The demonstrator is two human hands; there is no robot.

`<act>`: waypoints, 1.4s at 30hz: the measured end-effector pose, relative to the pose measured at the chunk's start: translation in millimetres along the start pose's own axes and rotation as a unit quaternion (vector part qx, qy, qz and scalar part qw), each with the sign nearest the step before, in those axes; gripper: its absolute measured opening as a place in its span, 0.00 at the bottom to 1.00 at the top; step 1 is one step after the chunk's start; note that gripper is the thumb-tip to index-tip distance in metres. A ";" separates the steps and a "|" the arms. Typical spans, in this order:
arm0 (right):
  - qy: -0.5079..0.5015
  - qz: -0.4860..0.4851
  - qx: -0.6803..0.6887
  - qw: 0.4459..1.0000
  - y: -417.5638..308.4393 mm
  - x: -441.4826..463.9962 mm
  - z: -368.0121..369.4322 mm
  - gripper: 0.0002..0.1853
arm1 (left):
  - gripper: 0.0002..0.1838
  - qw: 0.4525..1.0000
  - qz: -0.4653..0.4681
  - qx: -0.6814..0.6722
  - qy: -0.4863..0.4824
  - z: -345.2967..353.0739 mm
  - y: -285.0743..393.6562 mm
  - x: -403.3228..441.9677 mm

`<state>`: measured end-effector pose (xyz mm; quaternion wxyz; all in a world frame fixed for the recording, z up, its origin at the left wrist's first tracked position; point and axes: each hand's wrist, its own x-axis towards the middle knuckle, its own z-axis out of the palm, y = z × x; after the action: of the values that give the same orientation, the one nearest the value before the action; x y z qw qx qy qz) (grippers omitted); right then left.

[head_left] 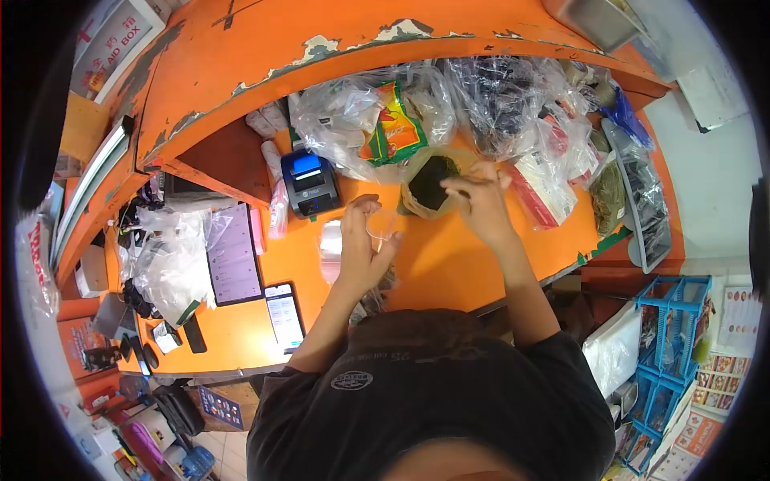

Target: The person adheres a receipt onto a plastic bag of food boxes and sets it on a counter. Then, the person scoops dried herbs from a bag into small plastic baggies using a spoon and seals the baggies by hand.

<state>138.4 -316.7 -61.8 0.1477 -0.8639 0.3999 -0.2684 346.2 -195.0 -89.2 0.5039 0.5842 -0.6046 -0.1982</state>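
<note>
My left hand (367,244) is curled around a small clear plastic bag (382,225), its mouth held apart between thumb and fingers. Just right of it stands an open pouch (434,205) with dark green, leafy-looking contents (431,178). Over the right side of the pouch is my right hand (481,196), fingers pinched together at the rim; what they hold, if anything, is too small to make out. Flat clear bags (330,250) lie on the orange table beside my left wrist.
A label printer (310,184), a tablet (234,256) and a phone (284,315) are to the left. Plastic-wrapped goods (501,92) and a green-and-yellow packet (395,127) line the back under an orange shelf. A tray (639,196) leans at the right.
</note>
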 end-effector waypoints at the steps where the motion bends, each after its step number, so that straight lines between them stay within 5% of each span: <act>1: 0.000 -0.007 0.001 1.000 2.4 -1.1 3.1 0.09 | 0.26 1.000 -0.007 -0.004 0.001 0.8 -0.6 -1.3; 14: -0.033 -0.015 0.039 0.999 8.5 -3.0 8.0 0.09 | 0.26 1.000 -0.011 -0.007 0.002 5.0 -5.7 -2.6; 33: -0.034 0.143 0.063 0.987 22.5 -3.6 9.9 0.07 | 0.33 0.999 -0.034 0.015 0.022 -0.3 0.5 -5.6; 36: -0.025 0.224 0.387 0.894 19.1 -3.5 14.2 0.07 | 0.33 0.998 -0.048 -0.015 0.028 0.1 8.4 -3.1; 39: -0.034 0.221 0.250 0.942 16.3 2.0 3.6 0.07 | 0.32 0.999 -0.040 -0.021 0.029 0.0 6.1 -3.3; 42: -0.011 0.155 0.306 0.939 27.6 -3.2 20.8 0.07 | 0.32 0.999 -0.029 -0.017 0.028 -0.1 3.9 -4.3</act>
<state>131.9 -330.9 -92.8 0.4487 -0.7074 0.4258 -0.3422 343.5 -190.1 -87.5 0.5241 0.5984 -0.5696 -0.2069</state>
